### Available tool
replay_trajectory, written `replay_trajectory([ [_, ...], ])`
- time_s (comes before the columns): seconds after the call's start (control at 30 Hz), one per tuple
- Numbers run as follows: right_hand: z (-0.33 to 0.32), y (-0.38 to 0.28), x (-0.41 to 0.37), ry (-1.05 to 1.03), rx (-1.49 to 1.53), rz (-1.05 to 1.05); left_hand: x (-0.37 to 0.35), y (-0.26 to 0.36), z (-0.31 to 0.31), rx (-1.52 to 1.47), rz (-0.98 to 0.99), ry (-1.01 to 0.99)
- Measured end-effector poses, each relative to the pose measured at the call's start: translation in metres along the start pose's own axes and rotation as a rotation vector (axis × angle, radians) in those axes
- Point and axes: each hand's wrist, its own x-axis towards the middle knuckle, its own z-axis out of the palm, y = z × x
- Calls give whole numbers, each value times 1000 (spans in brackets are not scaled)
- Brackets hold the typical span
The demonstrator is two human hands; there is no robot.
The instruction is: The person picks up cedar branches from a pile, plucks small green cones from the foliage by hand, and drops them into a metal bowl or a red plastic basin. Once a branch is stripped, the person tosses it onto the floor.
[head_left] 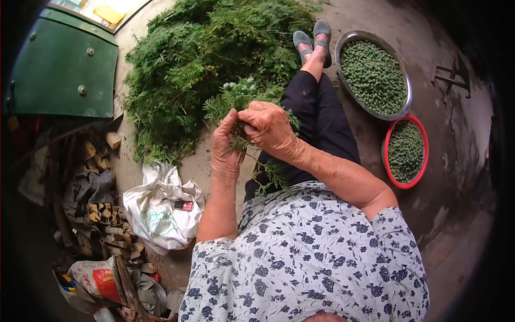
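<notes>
My left hand (pixel 227 141) is closed around a leafy conifer sprig (pixel 269 173), thumb pointing up. Part of the sprig hangs below my hands over my dark trousers. Close against it, my right hand (pixel 267 124) is curled with its fingertips pinched together among the foliage; what it grips is hidden behind the fingers. Pale green cones (pixel 241 86) show in a cluster just beyond my knuckles. Past them lies a large heap of cut green branches (pixel 198 59), reaching almost to my shoes.
Right of my legs stands a metal basin (pixel 390 116) filled with green cones, with a red basin (pixel 406 185) of the same nearer me. A white plastic bag (pixel 161 209) lies left of me, beside chopped firewood (pixel 104 214). A green panel (pixel 61 64) stands at upper left.
</notes>
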Motion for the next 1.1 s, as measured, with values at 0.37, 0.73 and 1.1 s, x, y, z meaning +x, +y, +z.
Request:
replay_trajectory([
  [0.37,-14,8,-5,73,166,186,-13,12,23,353,367,294],
  [0.73,-36,11,14,116,-88,91,-20,-10,36,528,330,380],
  [1.1,-20,0,14,-19,475,509,-17,-22,21,657,479,233],
])
